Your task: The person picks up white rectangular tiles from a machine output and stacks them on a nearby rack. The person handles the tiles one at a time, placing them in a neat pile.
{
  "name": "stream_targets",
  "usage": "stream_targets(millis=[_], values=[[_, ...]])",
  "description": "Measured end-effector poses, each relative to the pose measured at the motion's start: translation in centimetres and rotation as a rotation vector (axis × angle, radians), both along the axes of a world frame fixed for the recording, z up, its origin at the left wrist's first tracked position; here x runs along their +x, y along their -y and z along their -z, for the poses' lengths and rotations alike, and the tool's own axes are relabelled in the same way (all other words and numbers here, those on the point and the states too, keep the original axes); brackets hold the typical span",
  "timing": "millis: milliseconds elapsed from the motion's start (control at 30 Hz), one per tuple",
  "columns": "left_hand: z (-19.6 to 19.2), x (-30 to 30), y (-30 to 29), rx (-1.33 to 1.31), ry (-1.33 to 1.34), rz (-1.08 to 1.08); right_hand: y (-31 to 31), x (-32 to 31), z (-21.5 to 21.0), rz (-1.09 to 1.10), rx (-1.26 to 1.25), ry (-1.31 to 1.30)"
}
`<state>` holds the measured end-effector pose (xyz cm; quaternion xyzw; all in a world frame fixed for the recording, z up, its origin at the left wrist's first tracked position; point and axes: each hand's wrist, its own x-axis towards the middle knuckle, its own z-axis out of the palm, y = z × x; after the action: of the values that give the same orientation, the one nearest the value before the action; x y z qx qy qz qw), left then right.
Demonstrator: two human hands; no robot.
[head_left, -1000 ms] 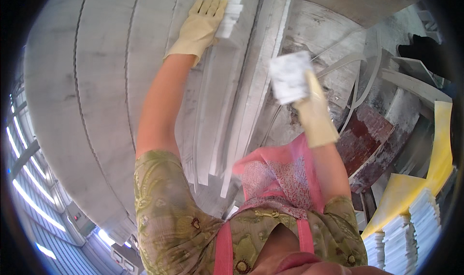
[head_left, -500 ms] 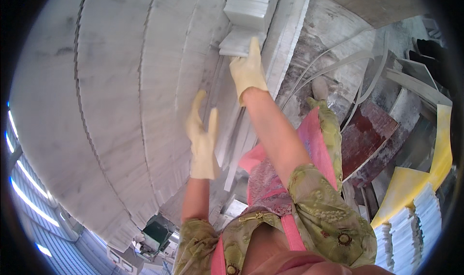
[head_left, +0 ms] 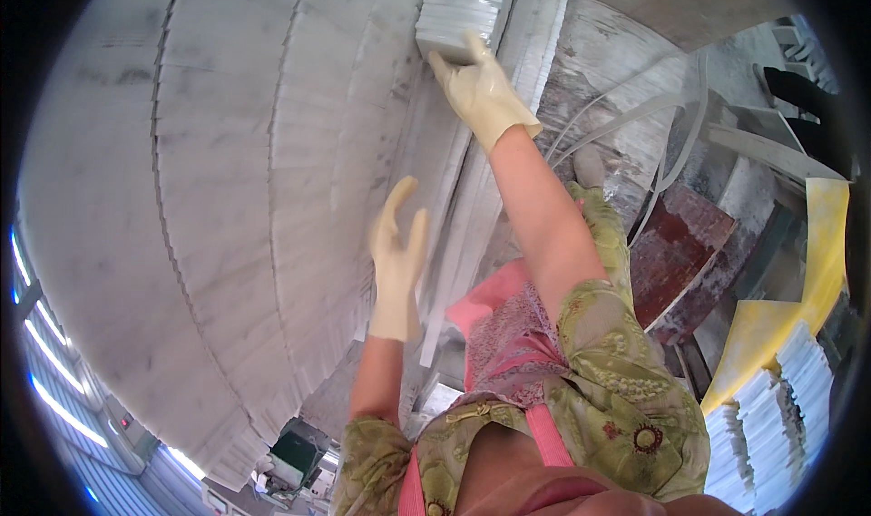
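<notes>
Both my hands wear cream rubber gloves. My right hand (head_left: 481, 85) reaches to the near end of a row of white stone tiles (head_left: 463, 8). Its thumb and fingers are spread against the end tile's face, and the palm is partly hidden from view. Lower and to the left, my left hand (head_left: 397, 262) hangs open with thumb and fingers apart, holding nothing. Beneath it are long rows of grey-white stone tiles (head_left: 218, 171), packed edge to edge.
A pale ledge (head_left: 535, 39) runs along the right of the tile row. Beyond it lie white straps (head_left: 667, 108), a reddish-brown board (head_left: 680, 248) and a yellow sheet (head_left: 762, 334) over more stacked slabs (head_left: 771, 425). Someone's dark-clothed legs (head_left: 807, 98) show at far right.
A tile that tilted out from the row at my right hand now stands flush against it. The right hand has moved up and its fingers have spread. My left hand stays open, shifted slightly right.
</notes>
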<state>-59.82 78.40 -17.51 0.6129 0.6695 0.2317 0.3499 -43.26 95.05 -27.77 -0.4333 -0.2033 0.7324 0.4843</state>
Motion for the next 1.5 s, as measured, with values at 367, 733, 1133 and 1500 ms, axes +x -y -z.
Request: stream_targets(millis=[367, 733, 1133, 1500], values=[[5.4, 9.6, -15.2, -0.549, 0.934, -0.513, 3.2, 8.9, 3.1, 0.422, 0.124, 0.181], [7.6, 10.8, -21.6, -0.542, 0.843, -0.39, -6.2, 6.6, 1.4, 0.106, 0.092, 0.674], [9.7, 9.3, -19.1, -0.403, 1.139, -0.377, -5.4, 4.7, -2.5, 0.354, -0.025, 0.355], [7.8, 10.3, -21.4, -0.554, 0.966, -0.441, -9.4, 7.5, -3.1, 0.264, -0.061, 0.564]])
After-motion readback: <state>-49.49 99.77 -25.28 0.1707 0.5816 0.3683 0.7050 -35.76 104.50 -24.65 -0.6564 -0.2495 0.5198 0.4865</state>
